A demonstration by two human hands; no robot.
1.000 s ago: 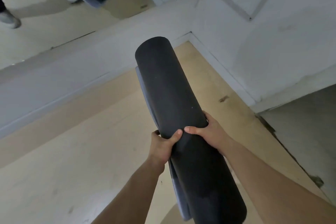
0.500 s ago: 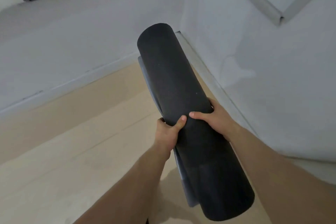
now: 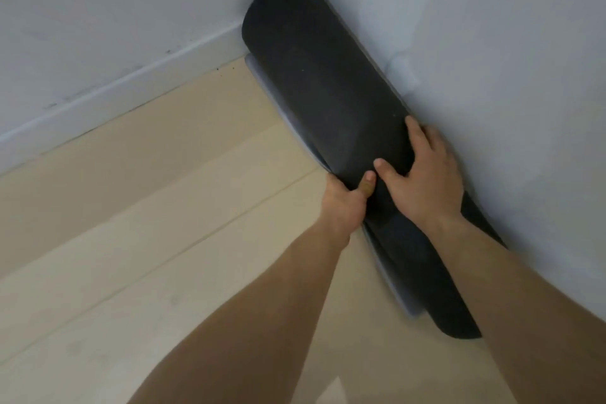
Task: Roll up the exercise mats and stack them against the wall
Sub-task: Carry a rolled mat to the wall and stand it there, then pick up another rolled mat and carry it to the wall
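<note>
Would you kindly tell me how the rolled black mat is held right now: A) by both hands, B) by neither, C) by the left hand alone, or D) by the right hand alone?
A: the left hand grips the rolled black mat on the side away from the wall, the right hand on the side nearest it.

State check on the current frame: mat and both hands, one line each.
Rolled mat: rolled up, lying along the wall, grey outer edge loose on the side away from it.
Left hand: grips the mat's loose-edge side, thumb on top.
Right hand: holds the mat from above, on the wall side.
</note>
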